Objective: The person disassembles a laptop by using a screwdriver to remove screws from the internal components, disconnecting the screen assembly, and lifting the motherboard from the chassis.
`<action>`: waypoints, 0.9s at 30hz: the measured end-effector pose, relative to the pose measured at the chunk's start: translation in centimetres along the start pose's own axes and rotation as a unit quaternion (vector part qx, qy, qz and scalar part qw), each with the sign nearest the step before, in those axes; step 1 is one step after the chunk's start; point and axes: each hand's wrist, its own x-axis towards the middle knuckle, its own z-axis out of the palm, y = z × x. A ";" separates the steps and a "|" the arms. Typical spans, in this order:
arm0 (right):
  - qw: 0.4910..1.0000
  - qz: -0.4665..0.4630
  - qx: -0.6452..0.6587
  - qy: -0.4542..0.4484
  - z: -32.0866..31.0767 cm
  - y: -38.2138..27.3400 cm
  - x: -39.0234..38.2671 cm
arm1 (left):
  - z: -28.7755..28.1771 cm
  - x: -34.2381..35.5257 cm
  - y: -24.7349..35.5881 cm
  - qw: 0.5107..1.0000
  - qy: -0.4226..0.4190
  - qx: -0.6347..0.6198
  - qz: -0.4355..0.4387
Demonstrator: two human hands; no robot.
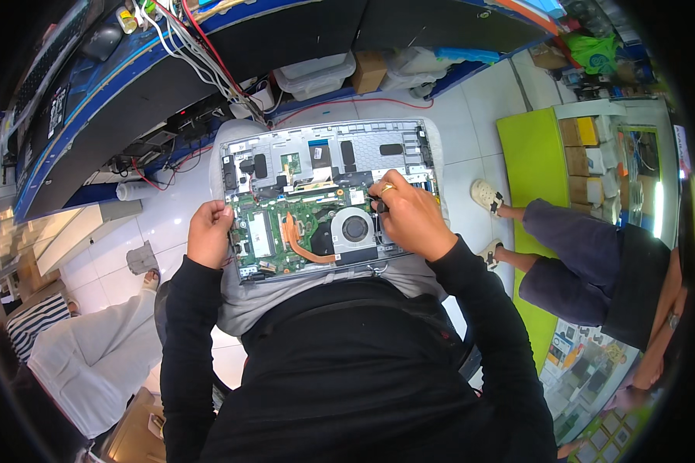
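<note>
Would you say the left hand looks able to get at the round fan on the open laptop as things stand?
Probably yes. The left hand grips the laptop's left edge, and only open green circuit board lies between it and the fan. The right hand sits just beside the fan, not over it.

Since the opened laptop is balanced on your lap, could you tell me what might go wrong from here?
1. The opened laptop lies on a grey cloth on the lap, steadied only by the left hand at its edge; it could tip or slide.
2. The right hand works by the cooling fan, apparently with a small dark tool; a slip could scratch the green motherboard.
3. People sit and stand close by; a bump is possible.
</note>
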 end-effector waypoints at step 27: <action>0.997 0.038 0.060 -0.013 0.4 -0.2 0.8 | -0.4 0.6 -1.0 1.000 -0.008 -0.016 0.008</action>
